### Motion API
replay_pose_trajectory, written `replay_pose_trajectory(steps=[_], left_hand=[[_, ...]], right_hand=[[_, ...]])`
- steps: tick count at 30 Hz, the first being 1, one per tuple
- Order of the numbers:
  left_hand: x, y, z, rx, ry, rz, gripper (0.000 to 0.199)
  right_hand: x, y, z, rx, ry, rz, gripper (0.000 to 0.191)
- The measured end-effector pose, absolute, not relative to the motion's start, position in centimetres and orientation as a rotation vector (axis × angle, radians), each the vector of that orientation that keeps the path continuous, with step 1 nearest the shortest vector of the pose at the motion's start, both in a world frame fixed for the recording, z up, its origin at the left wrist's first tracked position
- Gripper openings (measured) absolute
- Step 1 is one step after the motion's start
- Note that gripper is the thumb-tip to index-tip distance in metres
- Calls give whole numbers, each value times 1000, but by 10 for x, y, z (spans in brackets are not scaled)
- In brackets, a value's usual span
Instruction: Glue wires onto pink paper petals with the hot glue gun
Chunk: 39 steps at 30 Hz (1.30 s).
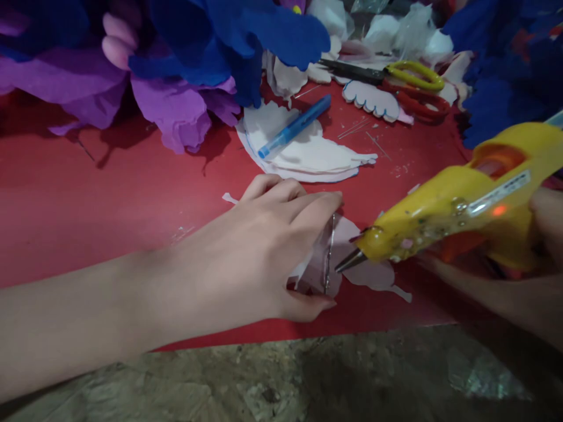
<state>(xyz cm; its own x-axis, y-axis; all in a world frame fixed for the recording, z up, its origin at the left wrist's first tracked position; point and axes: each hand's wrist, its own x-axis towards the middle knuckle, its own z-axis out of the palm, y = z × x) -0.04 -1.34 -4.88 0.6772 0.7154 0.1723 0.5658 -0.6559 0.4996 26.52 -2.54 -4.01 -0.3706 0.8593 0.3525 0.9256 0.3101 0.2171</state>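
My left hand (281, 246) lies over a pale pink cut-out (369, 272) on the red table surface, its thumb and fingertips on either side of a thin wire (329, 252) that runs across the piece. Thumb and fingers are apart, pressing on the piece. At the right, my right hand (545, 258), partly out of frame, is wrapped round the handle of a yellow glue gun (440, 205). An orange light shows on the gun's side. Its metal nozzle points down left, close beside the wire.
Beyond my left hand, a blue pen (294, 126) lies on stacked white cut-outs (303, 164). Scissors with yellow and red handles (413, 76) rest behind, near a scalloped piece (369, 101) and loose wires. Purple (176, 111) and blue (281, 35) petal shapes fill the back left.
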Motion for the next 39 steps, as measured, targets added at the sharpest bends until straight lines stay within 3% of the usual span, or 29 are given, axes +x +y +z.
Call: replay_pose_trajectory(steps=[5, 12, 26, 32, 39], left_hand=[[0, -14, -49, 2472, 1013, 517, 43], [0, -14, -51, 2490, 978, 559, 43], [1, -16, -52, 2505, 978, 569, 38], [-2, -13, -58, 2559, 960, 579, 33], [-1, -14, -54, 2543, 979, 532, 29]], right_hand=[[253, -26, -34, -1578, -2474, -443, 48], [255, -23, -34, -1536, -2411, -578, 53], [254, -26, -35, -1584, -2524, -454, 49], [254, -23, -41, -1584, -2341, -704, 54], [254, -26, -37, -1522, -2458, -556, 51]])
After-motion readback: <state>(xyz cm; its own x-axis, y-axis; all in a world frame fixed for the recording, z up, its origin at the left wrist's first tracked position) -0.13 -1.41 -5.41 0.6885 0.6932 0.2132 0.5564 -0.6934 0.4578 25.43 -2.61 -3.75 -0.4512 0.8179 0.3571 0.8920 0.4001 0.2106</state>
